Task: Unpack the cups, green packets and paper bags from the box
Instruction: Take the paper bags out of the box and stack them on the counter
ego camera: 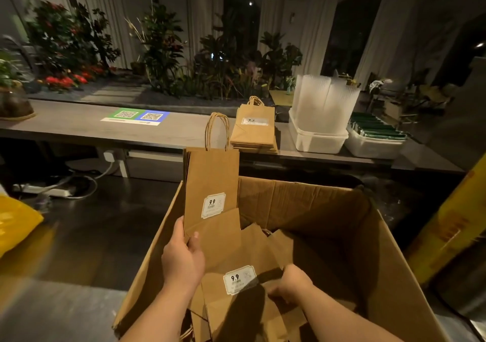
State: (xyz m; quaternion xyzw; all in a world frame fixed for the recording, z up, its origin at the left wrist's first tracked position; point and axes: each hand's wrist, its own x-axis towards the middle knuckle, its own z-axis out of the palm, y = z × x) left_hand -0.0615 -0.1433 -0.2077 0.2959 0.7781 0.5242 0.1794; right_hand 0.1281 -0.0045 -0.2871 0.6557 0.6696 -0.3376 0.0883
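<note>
Head view: a person lifts paper bags out of a near-emptied box.

The left hand (182, 260) grips the lower left edge of a bundle of flat brown paper carrier bags (210, 183), held upright above the large open cardboard box (302, 197), while the right hand (290, 283) curls over the loose brown paper bags (236, 302) lying near in the box. On the far grey counter (79, 128), a stack of matching paper bags (253, 131) lies left of clear plastic cups (324, 99) standing in a white tub (315, 141); farther right, green packets (376, 128) fill a second white tub (373, 149). Cups and packets appear unpacked; only bags show in the box, so the job looks close to finished.
</note>
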